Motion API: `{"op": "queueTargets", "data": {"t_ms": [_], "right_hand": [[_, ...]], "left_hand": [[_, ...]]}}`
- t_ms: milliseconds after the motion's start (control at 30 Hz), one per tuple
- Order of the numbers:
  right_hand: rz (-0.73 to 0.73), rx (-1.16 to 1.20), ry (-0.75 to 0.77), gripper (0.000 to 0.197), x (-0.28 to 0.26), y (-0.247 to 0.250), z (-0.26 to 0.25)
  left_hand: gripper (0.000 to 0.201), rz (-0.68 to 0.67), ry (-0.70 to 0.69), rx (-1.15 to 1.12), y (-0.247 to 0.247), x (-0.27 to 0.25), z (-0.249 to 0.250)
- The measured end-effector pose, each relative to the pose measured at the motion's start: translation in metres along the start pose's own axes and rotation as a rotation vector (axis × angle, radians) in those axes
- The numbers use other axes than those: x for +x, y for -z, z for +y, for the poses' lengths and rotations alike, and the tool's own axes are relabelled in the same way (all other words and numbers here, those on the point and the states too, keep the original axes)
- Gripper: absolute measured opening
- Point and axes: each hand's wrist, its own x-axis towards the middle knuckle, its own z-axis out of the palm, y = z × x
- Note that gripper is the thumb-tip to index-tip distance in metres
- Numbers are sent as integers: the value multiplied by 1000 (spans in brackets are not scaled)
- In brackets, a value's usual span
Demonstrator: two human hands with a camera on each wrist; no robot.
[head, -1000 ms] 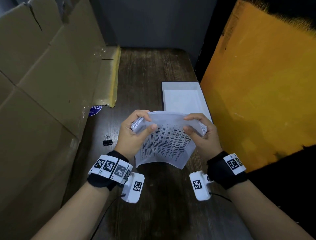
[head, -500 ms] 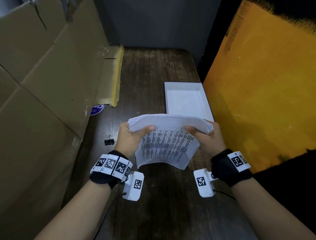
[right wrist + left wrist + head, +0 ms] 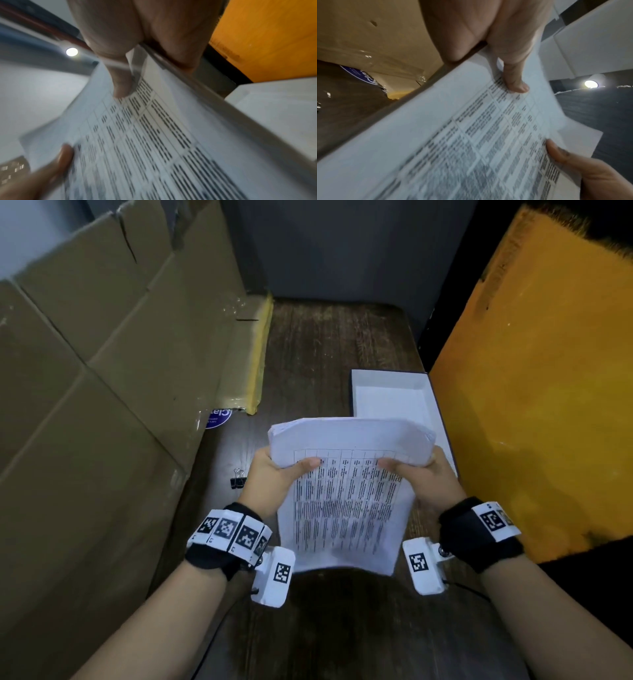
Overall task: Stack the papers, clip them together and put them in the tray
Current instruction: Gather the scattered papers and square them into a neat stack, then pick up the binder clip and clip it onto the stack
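I have the stack of papers (image 3: 346, 501) lifted off the wooden table (image 3: 318, 347) and held between both hands, printed side toward me, the table of dark text running down the top sheet. My left hand (image 3: 270, 481) grips the left edge near the top, thumb (image 3: 515, 81) pressed flat on the printed face and the other fingers curled behind the stack. My right hand (image 3: 431, 481) grips the right edge the same way, its thumb (image 3: 121, 86) lying across the upper rows of print. The top of the stack bows back away from me, and the sheet edges fan a little at the upper left corner. The lower end hangs free between my wrists, with one corner at the lower right jutting past the rest.

The white tray (image 3: 390, 395) sits on the table just beyond the papers, against the orange panel (image 3: 534, 405); the stack's top edge overlaps its near end in the head view. The black binder clip (image 3: 238, 479) lies on the table to the left of my left hand, apart from it, near the foot of the cardboard (image 3: 102, 371). The right wrist view is blurred, so how neatly the sheets line up on that side I can't really tell.
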Motion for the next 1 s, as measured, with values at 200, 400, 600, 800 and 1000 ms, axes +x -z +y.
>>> {"op": "queueTargets", "data": {"t_ms": [200,400,600,800,1000], "right_hand": [[-115,40,-336,29,17,-37,44],[-205,-8,-570,36,21,-96,123],[-144,-557,-334,68,81,-151,115],[-366,-978,-81,31,156,-247,102],[-485,-1206,-55,24,162,-294,122]], "left_hand": [[31,67,268,27,45,-12,-47],[16,249,525,37,91,-31,-118],[22,431,575,-2,128,-36,-143],[24,466,589,-36,155,-44,-154],[24,476,574,-50,163,-44,-158]]}}
